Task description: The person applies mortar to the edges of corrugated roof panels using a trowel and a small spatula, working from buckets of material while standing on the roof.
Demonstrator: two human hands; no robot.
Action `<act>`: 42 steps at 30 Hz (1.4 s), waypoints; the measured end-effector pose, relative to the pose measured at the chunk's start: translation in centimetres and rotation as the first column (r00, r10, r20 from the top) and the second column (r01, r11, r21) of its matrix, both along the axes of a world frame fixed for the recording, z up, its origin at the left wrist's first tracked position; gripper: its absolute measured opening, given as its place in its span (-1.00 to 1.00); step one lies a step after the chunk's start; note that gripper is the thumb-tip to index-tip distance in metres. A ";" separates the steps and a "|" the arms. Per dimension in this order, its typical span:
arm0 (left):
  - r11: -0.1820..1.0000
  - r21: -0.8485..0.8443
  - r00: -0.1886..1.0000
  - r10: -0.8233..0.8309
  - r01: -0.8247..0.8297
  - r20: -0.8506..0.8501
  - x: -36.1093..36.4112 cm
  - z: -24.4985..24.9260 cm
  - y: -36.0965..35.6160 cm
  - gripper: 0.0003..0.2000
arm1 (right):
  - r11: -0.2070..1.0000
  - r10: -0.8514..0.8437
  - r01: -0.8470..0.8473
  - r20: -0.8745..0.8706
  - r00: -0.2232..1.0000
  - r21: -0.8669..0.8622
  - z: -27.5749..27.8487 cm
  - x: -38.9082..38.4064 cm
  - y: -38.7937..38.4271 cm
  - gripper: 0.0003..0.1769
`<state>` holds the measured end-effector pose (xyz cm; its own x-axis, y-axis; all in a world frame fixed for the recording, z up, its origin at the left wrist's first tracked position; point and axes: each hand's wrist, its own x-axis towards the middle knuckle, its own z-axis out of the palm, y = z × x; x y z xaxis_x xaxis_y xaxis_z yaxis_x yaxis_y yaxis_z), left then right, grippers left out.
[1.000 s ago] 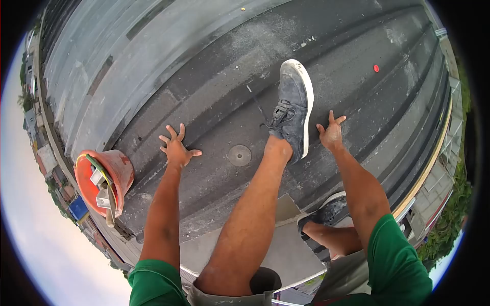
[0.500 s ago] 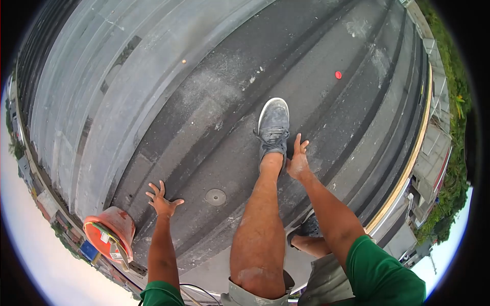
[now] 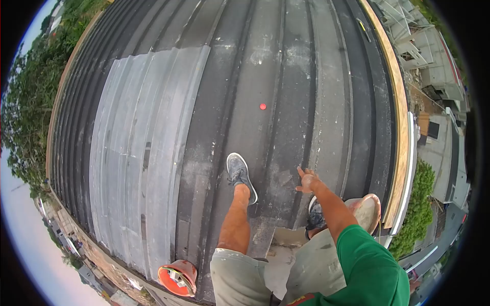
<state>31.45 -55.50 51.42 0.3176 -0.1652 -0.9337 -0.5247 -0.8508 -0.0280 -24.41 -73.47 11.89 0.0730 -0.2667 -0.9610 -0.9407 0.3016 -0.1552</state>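
Note:
My right hand point(image 3: 308, 180) is stretched out over the dark ribbed roof point(image 3: 293, 127), its fingers apart and nothing in it. My left hand is out of view. My left shoe point(image 3: 238, 173), grey and dusty, is on the roof left of my right hand. The other shoe point(image 3: 316, 213) shows partly below that hand. Beside my right forearm stands a round, whitish-stained container point(image 3: 366, 211). An orange-red bucket point(image 3: 190, 275) with objects inside is at the lower left.
Lighter translucent corrugated sheets point(image 3: 148, 148) cover the roof's left part. A small red round object point(image 3: 263, 106) lies ahead. A wooden board point(image 3: 398, 102) runs along the right roof edge, with a yellow-and-black tool point(image 3: 363, 29) near it. Buildings and greenery lie beyond.
The view has turned and widened. My left hand has gone out of view. My right hand is now farther from the front shoe, and the round container has come into view.

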 end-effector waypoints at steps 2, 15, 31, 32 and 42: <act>1.000 -0.007 1.000 -0.002 0.002 0.018 -3.6 -2.6 -3.5 -0.23 | 0.988 -0.153 0.150 -0.091 0.984 -0.032 2.1 -4.4 4.1 0.09; 0.979 0.057 0.979 -0.199 0.196 0.048 -7.7 -10.4 -16.7 -0.26 | 0.522 -0.826 -0.036 -0.494 -0.272 -0.852 14.3 -15.5 33.2 -0.03; 0.966 0.119 0.966 -0.240 0.229 0.094 -8.1 4.8 -12.5 -0.20 | -0.987 -0.159 0.145 0.626 -0.763 -0.074 15.2 -25.1 42.5 -0.77; 0.976 0.100 0.973 -0.205 0.195 0.103 -9.2 5.3 -12.8 -0.20 | -0.982 -0.191 0.150 0.604 -0.773 -0.119 16.1 -25.3 40.0 -0.75; 0.990 0.001 0.989 0.140 -0.140 -0.047 0.3 11.0 -6.5 -0.32 | -0.869 -0.432 0.259 0.390 -0.813 -0.422 21.6 -15.9 32.7 -0.78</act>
